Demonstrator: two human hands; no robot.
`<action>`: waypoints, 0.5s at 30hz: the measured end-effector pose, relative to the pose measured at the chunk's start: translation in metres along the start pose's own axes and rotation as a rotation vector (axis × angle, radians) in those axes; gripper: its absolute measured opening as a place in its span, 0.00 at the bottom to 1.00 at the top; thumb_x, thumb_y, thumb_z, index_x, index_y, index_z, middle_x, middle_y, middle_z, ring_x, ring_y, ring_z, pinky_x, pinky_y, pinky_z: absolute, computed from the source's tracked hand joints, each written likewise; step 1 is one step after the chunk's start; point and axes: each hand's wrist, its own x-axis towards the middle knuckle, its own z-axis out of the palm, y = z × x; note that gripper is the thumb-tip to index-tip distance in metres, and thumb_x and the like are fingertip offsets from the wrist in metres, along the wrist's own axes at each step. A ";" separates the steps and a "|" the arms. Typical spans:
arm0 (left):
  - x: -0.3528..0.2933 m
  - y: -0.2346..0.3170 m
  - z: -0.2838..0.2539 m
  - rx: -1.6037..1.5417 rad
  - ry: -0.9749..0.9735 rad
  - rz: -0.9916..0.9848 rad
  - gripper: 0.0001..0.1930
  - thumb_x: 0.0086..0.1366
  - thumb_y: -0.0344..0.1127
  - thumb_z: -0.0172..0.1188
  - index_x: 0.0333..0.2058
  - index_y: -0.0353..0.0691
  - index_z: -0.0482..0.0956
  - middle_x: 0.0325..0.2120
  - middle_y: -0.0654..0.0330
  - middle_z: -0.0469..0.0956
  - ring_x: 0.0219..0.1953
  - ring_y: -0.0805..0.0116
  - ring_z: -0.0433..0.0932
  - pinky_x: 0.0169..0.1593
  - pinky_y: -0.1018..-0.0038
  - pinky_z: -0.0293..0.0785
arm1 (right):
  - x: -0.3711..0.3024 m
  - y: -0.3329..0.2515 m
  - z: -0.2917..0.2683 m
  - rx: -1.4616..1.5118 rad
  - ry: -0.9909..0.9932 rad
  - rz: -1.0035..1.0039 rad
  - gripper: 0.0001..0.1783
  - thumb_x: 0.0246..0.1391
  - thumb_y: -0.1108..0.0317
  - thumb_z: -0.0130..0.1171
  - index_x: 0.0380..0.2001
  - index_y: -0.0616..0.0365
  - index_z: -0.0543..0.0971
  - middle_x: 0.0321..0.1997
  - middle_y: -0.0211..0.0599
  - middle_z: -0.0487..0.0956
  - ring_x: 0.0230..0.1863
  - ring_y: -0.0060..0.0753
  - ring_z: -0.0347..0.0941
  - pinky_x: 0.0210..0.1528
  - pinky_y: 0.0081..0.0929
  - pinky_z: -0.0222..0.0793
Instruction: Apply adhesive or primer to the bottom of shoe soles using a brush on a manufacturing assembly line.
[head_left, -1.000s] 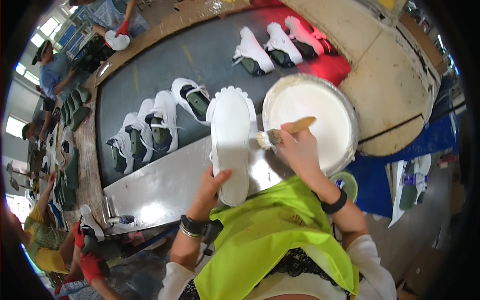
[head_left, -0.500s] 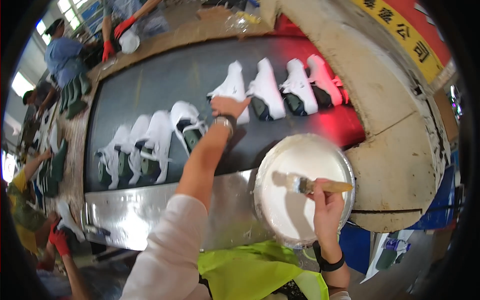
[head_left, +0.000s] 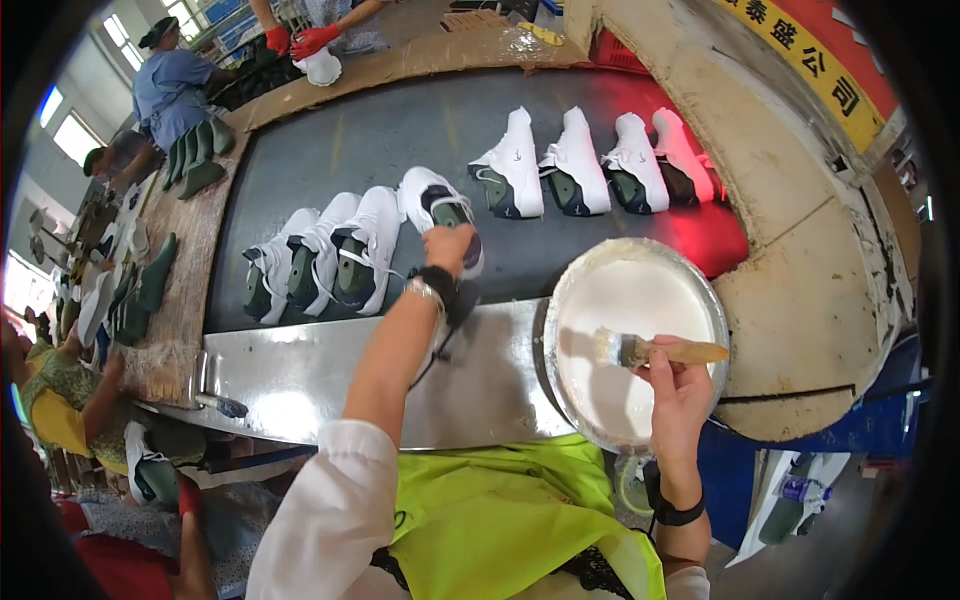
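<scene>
My left hand is closed on the dark green last inside a white shoe upper, gripping it at the heel end; some fingers are hidden. Three similar white shoes stand to its left on the dark belt. Several more white shoes line up to its right, the farthest tinted by red light. In my right hand, a wooden-handled paintbrush is pinched by the handle. Its pale bristles hover over a round tub of milky white liquid; I cannot tell whether they touch it.
A shiny metal ledge runs along the belt's near side. The cream machine housing curves round the right. At the far side, a person's red-gloved hands hold a white shoe. More people work along a wooden bench at left.
My left hand has left a shoe in the right-hand row and moved left, onto the tilted single shoe. The brush still hangs over the tub in my right hand. The view has shifted.
</scene>
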 end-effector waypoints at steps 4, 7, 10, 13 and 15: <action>-0.084 0.046 -0.041 0.713 -0.463 1.108 0.28 0.48 0.30 0.66 0.50 0.33 0.70 0.45 0.49 0.77 0.48 0.51 0.76 0.48 0.63 0.73 | -0.018 -0.010 -0.016 -0.037 0.137 -0.057 0.11 0.60 0.73 0.52 0.44 0.68 0.72 0.38 0.39 0.77 0.37 0.24 0.74 0.42 0.23 0.75; -0.105 0.002 -0.119 0.185 -0.731 0.891 0.30 0.46 0.26 0.68 0.51 0.37 0.71 0.43 0.54 0.78 0.44 0.55 0.78 0.47 0.64 0.74 | -0.026 -0.006 -0.022 -0.045 0.150 -0.039 0.11 0.60 0.73 0.53 0.44 0.68 0.72 0.37 0.38 0.77 0.35 0.24 0.74 0.39 0.22 0.73; -0.237 -0.016 -0.173 -0.411 -0.522 0.222 0.18 0.64 0.34 0.57 0.52 0.35 0.70 0.45 0.59 0.77 0.47 0.64 0.76 0.50 0.68 0.72 | -0.037 -0.008 -0.019 -0.051 0.113 -0.065 0.11 0.60 0.73 0.53 0.44 0.68 0.72 0.36 0.38 0.77 0.34 0.23 0.74 0.38 0.21 0.72; -0.248 -0.105 -0.218 -0.290 -0.270 0.113 0.21 0.69 0.39 0.50 0.54 0.30 0.67 0.50 0.53 0.73 0.53 0.63 0.71 0.57 0.66 0.65 | -0.042 -0.002 -0.019 -0.108 0.096 -0.119 0.11 0.60 0.73 0.53 0.44 0.66 0.72 0.37 0.37 0.77 0.35 0.23 0.74 0.35 0.21 0.74; -0.269 -0.119 -0.219 0.017 -0.202 0.367 0.31 0.64 0.44 0.56 0.58 0.26 0.60 0.54 0.47 0.68 0.58 0.57 0.66 0.61 0.65 0.61 | -0.029 0.012 -0.024 -0.218 0.109 -0.112 0.09 0.59 0.72 0.55 0.42 0.64 0.74 0.35 0.35 0.78 0.34 0.23 0.76 0.31 0.21 0.74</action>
